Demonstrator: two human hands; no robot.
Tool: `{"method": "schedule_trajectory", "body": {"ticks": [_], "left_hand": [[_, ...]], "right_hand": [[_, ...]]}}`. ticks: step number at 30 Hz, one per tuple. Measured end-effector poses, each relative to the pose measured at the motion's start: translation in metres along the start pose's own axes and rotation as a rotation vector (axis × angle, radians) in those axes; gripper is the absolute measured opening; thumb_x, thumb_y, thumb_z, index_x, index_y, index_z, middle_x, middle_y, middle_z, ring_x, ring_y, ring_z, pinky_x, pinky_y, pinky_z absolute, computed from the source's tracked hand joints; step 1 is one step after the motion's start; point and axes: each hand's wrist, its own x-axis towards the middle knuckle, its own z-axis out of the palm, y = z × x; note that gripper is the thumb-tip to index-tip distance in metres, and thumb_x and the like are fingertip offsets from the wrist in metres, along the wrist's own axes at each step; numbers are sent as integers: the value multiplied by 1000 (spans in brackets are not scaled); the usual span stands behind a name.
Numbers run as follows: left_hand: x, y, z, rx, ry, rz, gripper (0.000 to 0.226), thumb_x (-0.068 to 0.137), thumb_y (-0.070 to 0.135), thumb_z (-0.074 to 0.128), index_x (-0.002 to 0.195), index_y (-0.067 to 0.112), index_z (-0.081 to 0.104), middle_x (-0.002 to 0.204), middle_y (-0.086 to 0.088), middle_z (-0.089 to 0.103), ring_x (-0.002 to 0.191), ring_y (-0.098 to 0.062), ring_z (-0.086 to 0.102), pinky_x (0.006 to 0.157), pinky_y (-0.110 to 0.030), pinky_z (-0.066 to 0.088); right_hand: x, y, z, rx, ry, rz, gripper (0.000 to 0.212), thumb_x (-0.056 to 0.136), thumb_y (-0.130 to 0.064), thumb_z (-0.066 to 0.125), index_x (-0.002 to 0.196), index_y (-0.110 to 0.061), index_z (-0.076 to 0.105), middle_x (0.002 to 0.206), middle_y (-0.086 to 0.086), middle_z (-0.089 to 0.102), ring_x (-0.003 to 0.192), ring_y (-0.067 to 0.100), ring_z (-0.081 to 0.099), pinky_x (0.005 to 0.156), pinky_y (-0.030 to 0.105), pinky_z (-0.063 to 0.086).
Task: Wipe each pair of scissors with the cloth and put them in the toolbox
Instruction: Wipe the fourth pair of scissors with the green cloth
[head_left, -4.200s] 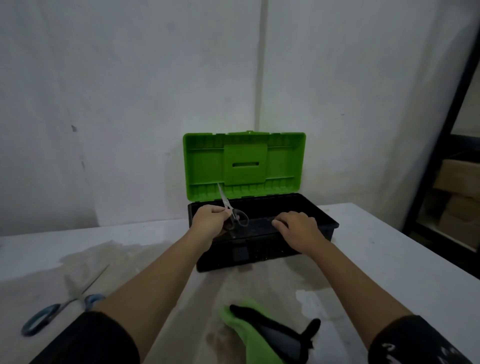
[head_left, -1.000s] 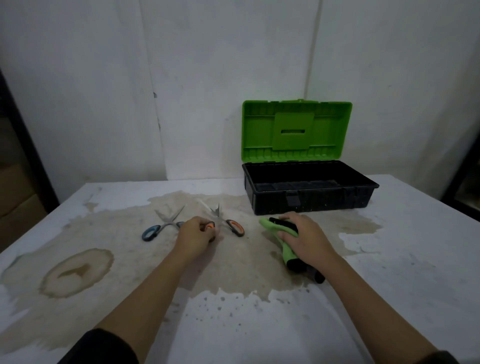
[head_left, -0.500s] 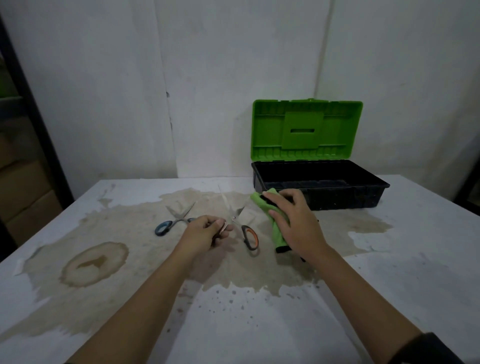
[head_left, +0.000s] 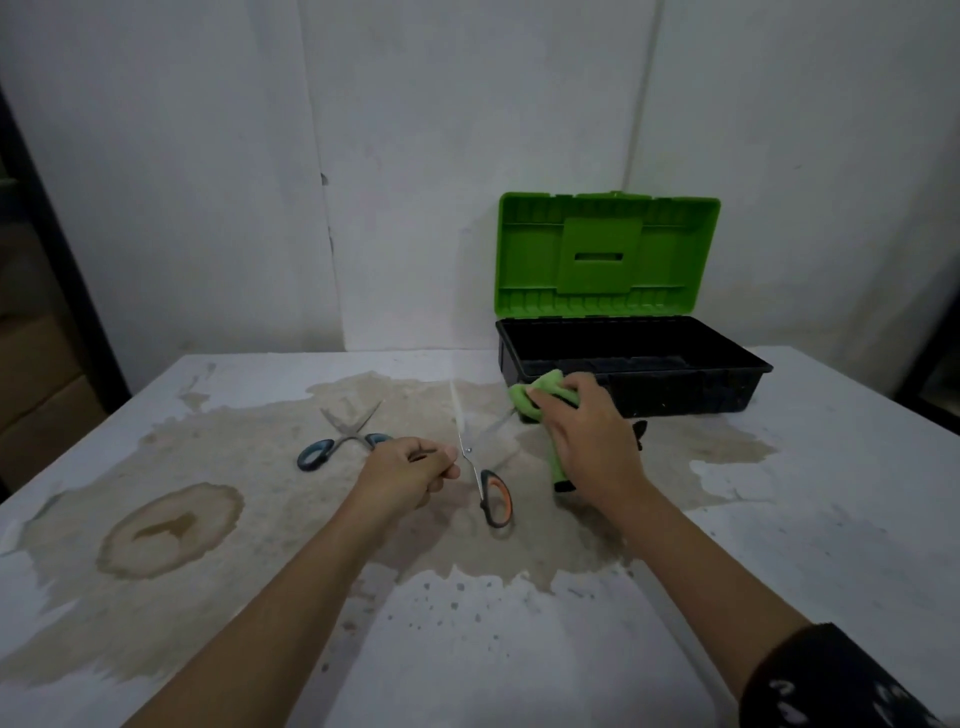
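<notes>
Above surface (head_left: 779, 519) centre, noted scissors (head_left: 475, 467) pinched by one loop in left hand (head_left: 410, 475), blades splayed, pointing away; right hand (head_left: 587, 441) gripping cloth (head_left: 524, 397) at right blade tip, before open toolbox (head_left: 701, 397).

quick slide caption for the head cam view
Left hand holds open orange-handled scissors while right hand holds the green cloth against one blade, open toolbox behind.

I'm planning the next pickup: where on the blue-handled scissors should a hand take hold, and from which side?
Take the blue-handled scissors by their handle loops, probably from the near side. They lie flat on the table with blades spread open and pointing toward the wall, so the loops face the person and keep fingers off the edges.
</notes>
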Motion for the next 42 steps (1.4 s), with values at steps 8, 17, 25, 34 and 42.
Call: {"method": "schedule_trajectory", "body": {"ticks": [8, 17, 25, 34, 42], "left_hand": [[0, 3, 0, 47, -9, 64, 7, 88, 16, 62, 82, 16, 66, 71, -1, 69, 57, -10, 48, 47, -14, 40], [6, 6, -3, 62, -102, 37, 17, 96, 13, 47, 101, 17, 62, 91, 0, 69, 77, -10, 57, 71, -19, 48], [6, -2, -5, 133, -36, 63, 16, 93, 13, 52, 100, 15, 66, 78, -4, 61, 69, -14, 53, 67, -21, 46], [3, 0, -4, 184, -27, 147, 17, 92, 13, 54, 88, 24, 66, 74, -3, 59, 69, -14, 52, 67, -22, 46], [3, 3, -4, 145, 0, 144, 11, 91, 15, 57, 86, 21, 65, 79, -5, 64, 75, -18, 58, 74, -29, 51]], "right_hand": [[-15, -16, 10, -70, 20, -179, 36, 83, -14, 66, 118, -19, 66, 112, 15, 59, 83, 31, 58, 53, 32, 50], [-6, -31, 0, -21, 144, -238, 34, 85, -14, 62, 118, -18, 66, 117, 11, 53, 82, 28, 57, 58, 34, 52], [10, -4, 1, -72, 114, -24, 36, 82, -13, 65, 118, -17, 66, 110, 16, 59, 84, 32, 58, 53, 37, 55], [-1, -12, 7, -77, 79, -135, 34, 81, -17, 58, 114, -19, 68, 112, 14, 59, 80, 31, 57, 50, 35, 53], [-2, -38, -7, 7, 150, -396, 28, 89, -14, 57, 115, -19, 68, 115, 13, 62, 83, 27, 55, 67, 32, 50]]}}
